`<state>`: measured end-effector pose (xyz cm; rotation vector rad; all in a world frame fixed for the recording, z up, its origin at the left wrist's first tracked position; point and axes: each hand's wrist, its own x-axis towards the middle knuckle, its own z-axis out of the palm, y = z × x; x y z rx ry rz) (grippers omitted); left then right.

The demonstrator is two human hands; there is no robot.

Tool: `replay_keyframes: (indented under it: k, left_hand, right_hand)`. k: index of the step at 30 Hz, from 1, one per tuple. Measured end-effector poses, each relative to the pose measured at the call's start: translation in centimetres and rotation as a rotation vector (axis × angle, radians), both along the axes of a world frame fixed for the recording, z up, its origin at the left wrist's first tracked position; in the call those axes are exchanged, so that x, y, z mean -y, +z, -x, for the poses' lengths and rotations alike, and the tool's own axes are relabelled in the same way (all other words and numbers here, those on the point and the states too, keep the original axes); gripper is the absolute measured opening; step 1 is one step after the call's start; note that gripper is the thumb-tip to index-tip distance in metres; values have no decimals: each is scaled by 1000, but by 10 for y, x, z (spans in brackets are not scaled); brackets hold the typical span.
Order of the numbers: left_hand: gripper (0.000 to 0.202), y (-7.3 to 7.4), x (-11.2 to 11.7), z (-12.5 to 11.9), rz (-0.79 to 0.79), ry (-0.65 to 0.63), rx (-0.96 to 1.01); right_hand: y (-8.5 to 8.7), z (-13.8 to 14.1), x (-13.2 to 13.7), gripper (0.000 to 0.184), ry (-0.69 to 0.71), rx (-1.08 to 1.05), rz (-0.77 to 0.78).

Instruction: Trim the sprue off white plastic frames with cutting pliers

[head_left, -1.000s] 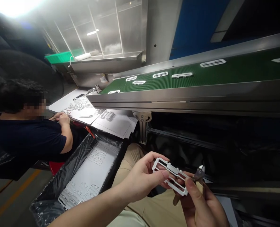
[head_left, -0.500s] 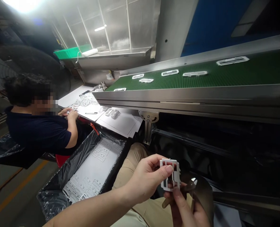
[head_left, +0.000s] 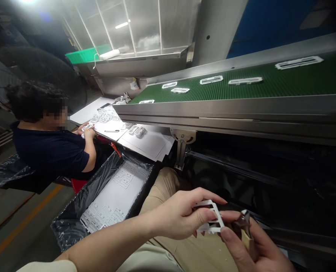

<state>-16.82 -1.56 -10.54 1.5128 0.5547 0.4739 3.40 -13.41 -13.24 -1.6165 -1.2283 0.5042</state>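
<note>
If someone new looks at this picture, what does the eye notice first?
The left hand pinches a white plastic frame low in the middle, beside the right hand gripping small cutters. Above, a green conveyor belt carries similar white frames; a seated co-worker works at left.

This is a factory production line: a green conveyor belt (head_left: pixel 270 85) in a steel frame carries white moulded plastic frames (head_left: pixel 211 79), a seated co-worker (head_left: pixel 47 147) sorts parts on a tabletop (head_left: pixel 153 145), and a plastic-lined bin (head_left: pixel 99 196) holds more.

White plastic frame (head_left: pixel 210 217), ribbed green belt (head_left: pixel 270 88), glossy bin liner (head_left: pixel 79 204)
</note>
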Motion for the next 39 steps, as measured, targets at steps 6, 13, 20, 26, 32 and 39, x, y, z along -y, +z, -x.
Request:
replay_keyframes:
  k: [6,13,20,26,32,39]
  left_hand:
    - [68,-5,-3,10,149,-60,66]
    - [79,-20,2,7,451,-54,173]
    - [21,-18,0,-1,-395,259,137]
    - [81,-11,-2,9,248,-163,84]
    - [70,-3,-5,10,-277,-100,4]
    - [69,-8,-2,8,-426,-51,6]
  right_hand:
    - [15,9,-10,19,-59,146,-86]
    - [8,12,-12,10,-84,5,-176]
    - [3,17,-10,15,-40,37,-121]
    - [7,8,-14,6,114,19,-241]
    - [6,20,-14,11,-128,-35,-273]
    - [5,16,-5,17,-23,48,-347]
